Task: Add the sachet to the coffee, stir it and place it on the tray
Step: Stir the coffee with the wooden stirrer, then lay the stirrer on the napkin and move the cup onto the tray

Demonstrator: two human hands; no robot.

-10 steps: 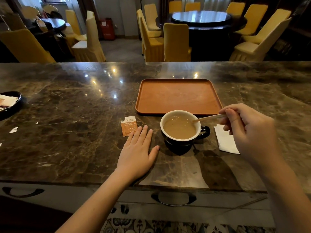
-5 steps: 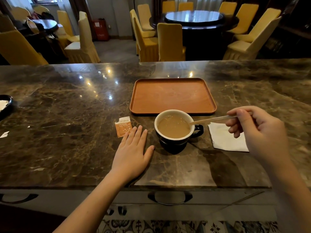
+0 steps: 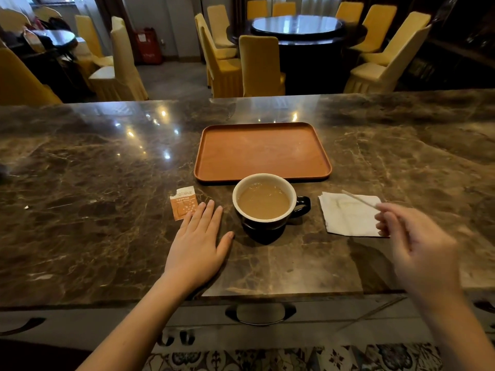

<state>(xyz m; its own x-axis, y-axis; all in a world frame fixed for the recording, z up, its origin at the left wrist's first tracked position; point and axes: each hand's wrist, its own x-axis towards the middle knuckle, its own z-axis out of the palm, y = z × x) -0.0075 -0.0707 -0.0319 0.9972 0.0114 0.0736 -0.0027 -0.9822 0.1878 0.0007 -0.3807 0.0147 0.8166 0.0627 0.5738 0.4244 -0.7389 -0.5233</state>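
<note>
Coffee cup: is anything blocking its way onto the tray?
Nothing visible. The coffee cup stands just in front of the tray, whose surface is bare. The sachet and napkin lie off to the sides.

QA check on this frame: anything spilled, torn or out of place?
No spills. The sachet lying left of the cup has a torn top corner, consistent with being opened. The napkin looks faintly stained. The tray sits square.

Dim room, glare on stone
Ceiling lights are glinting off the glossy counter (image 3: 107, 183); the right hand (image 3: 417, 253) is blurring; edges are bending.
</note>
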